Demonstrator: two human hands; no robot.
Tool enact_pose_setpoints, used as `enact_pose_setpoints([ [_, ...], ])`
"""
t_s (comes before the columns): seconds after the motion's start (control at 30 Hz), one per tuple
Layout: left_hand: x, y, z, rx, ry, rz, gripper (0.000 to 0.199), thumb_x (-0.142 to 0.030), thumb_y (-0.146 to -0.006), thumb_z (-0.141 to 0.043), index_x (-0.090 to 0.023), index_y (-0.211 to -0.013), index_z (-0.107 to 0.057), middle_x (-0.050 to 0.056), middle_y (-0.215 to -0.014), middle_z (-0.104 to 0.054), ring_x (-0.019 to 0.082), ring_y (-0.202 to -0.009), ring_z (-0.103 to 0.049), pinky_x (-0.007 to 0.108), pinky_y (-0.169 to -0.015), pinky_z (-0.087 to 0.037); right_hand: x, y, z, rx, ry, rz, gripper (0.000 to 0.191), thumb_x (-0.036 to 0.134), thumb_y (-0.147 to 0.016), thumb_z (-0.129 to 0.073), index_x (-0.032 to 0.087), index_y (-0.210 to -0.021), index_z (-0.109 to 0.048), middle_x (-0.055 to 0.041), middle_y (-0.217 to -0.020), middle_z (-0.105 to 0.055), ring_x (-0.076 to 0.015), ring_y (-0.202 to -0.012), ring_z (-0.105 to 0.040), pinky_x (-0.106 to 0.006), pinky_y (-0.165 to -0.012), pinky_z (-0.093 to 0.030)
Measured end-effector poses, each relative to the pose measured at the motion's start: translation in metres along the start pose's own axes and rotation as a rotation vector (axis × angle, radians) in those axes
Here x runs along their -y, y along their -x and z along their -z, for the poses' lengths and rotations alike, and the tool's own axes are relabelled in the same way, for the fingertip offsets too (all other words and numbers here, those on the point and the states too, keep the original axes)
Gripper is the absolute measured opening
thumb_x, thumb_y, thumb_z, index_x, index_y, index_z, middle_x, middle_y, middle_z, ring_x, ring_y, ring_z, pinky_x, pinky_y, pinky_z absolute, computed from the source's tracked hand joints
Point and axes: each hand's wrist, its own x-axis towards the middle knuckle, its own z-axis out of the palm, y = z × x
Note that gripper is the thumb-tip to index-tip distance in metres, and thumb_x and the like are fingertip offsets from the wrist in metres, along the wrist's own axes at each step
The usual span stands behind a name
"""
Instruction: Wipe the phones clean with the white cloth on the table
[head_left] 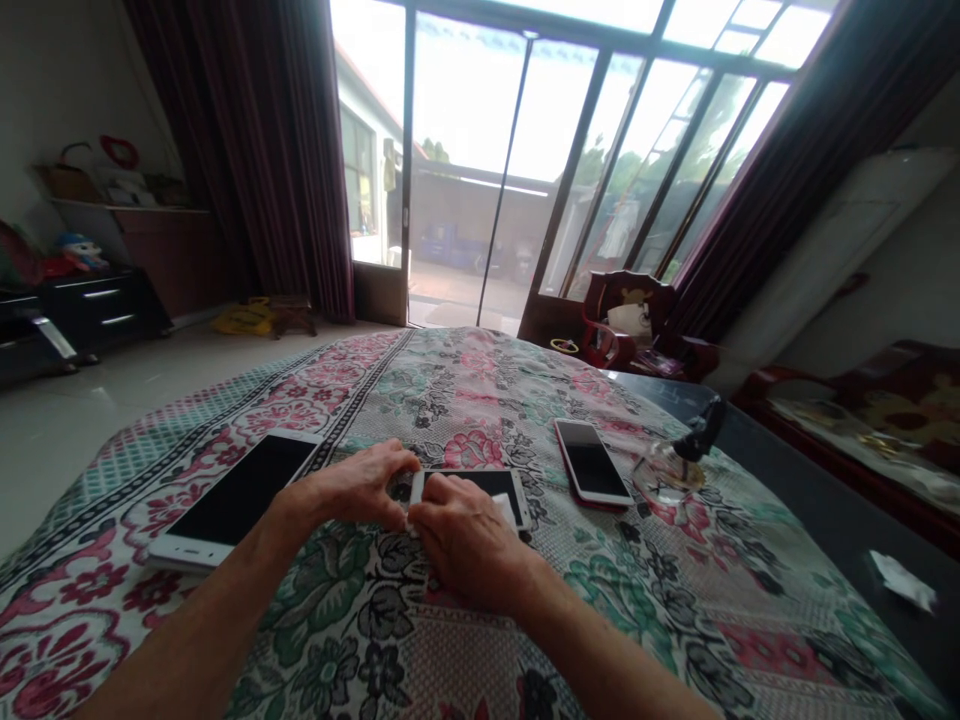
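Note:
A white smartphone (491, 482) with a dark screen lies crosswise on the patterned cloth in front of me. My left hand (367, 485) pinches its left end between thumb and fingers. Over the screen, my right hand (469, 535) is closed on a white tissue (506, 508), part of which shows beyond the knuckles. The right fingers hide much of the phone's near side. Left of my left wrist lies a large white tablet (244, 495) with a black screen. To the right, a phone with a white front and reddish edge (592, 462) lies face up.
A clear spray bottle (667, 472) with a black nozzle stands at the right on the floral cloth (337, 620). Beyond it, a crumpled white tissue (902, 580) lies on a dark surface. A wooden chair (626, 310) stands past the table, near the glass doors.

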Motion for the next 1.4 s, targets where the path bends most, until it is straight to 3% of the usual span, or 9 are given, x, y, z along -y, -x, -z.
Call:
enact_pose_setpoints([
  [0.23, 0.002, 0.001, 0.002, 0.023, 0.032, -0.014, 0.037, -0.029, -0.066, -0.063, -0.025, -0.103, -0.058, 0.0, -0.097, -0.049, 0.02, -0.094, -0.052, 0.027, -0.08, -0.042, -0.008, 0.006, 0.009, 0.054, 0.009, 0.0, 0.02, 0.021, -0.089, -0.051, 0.017, -0.073, -0.063, -0.0032, -0.082, -0.055, -0.013, -0.071, -0.045, -0.026, -0.065, -0.034],
  [0.53, 0.002, -0.001, 0.001, -0.004, 0.056, 0.001, 0.032, -0.043, -0.075, -0.059, -0.024, -0.101, -0.059, 0.0, -0.093, -0.049, 0.02, -0.09, -0.052, 0.027, -0.078, -0.042, -0.007, 0.006, 0.006, 0.014, 0.02, 0.019, 0.02, 0.021, -0.089, -0.051, 0.017, -0.074, -0.063, -0.0026, -0.08, -0.054, -0.0125, -0.07, -0.044, -0.026, -0.065, -0.033],
  [0.87, 0.004, -0.004, -0.001, 0.007, 0.043, 0.05, 0.036, -0.04, -0.068, -0.062, -0.023, -0.101, -0.057, 0.001, -0.096, -0.05, 0.019, -0.091, -0.052, 0.027, -0.079, -0.043, -0.039, 0.054, 0.028, 0.02, -0.015, -0.09, 0.027, 0.021, -0.094, -0.041, 0.016, -0.077, -0.062, -0.0031, -0.083, -0.053, -0.0118, -0.075, -0.047, -0.025, -0.068, -0.034],
  [1.2, 0.007, -0.005, -0.005, -0.025, 0.057, 0.015, 0.035, -0.042, -0.068, -0.062, -0.022, -0.098, -0.059, 0.0, -0.093, -0.051, 0.019, -0.086, -0.053, 0.027, -0.075, -0.043, -0.011, 0.028, 0.008, -0.001, 0.083, -0.021, 0.02, 0.022, -0.092, -0.045, 0.018, -0.082, -0.061, -0.0033, -0.087, -0.055, -0.0137, -0.076, -0.045, -0.027, -0.069, -0.033],
  [1.4, 0.009, -0.004, -0.004, -0.01, 0.082, 0.015, 0.039, -0.043, -0.07, -0.062, -0.023, -0.103, -0.058, 0.0, -0.095, -0.051, 0.019, -0.089, -0.053, 0.027, -0.078, -0.042, -0.029, 0.042, 0.024, 0.027, 0.041, -0.119, 0.023, 0.02, -0.091, -0.047, 0.017, -0.074, -0.062, -0.0024, -0.081, -0.054, -0.0125, -0.074, -0.048, -0.025, -0.067, -0.034],
])
